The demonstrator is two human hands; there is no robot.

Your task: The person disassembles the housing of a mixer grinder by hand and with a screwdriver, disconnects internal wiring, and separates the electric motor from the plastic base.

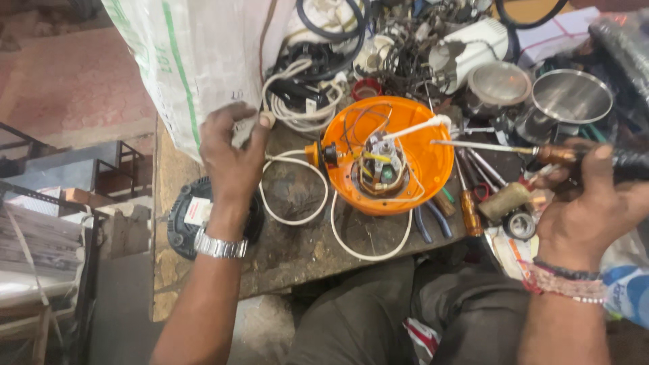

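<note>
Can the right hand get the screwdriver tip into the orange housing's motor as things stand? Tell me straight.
Probably yes. The right hand holds the screwdriver with its tip at the rim of the open orange housing. The motor sits exposed; only thin wires and a white cable cross above it.

Glossy orange plastic is seen on the round housing [405, 159]; polished metal on the steel bowl [571, 98]; smooth white plastic sheathing on the cord [297, 217]; rough, stained wood on the bench [297, 253].
</note>
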